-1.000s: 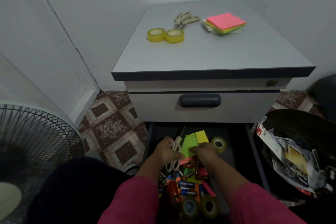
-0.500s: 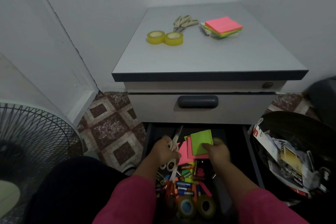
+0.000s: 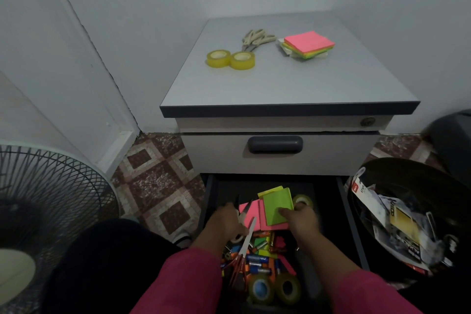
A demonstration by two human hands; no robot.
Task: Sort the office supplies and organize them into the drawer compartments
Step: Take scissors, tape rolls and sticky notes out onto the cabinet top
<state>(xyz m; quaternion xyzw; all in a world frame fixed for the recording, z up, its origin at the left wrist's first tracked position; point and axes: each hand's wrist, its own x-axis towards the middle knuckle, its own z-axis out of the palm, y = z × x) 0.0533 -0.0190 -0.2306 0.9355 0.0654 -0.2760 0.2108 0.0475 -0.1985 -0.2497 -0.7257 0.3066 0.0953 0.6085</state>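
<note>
Right hand: I see it pinching flat, square green and pink sticky notes above the open drawer.
Left hand: curled around scissors, blade slanting down.
Drawer clutter: cylindrical batteries, glossy tape rolls.

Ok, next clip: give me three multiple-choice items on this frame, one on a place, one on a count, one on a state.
1. Where does the stack of pink, yellow and green sticky notes lie?
A. on the grey cabinet top
B. in the bin
C. on the floor

2. How many yellow tape rolls lie on that top?
A. one
B. two
C. four

3. What is the right hand doing?
A. hanging idle
B. pulling the handle
C. pinching loose green and pink sticky notes

Key: 1 A, it sits at the top's back right; 2 B, two rolls lie side by side; 3 C, the thumb lies on the green sheet.
</note>
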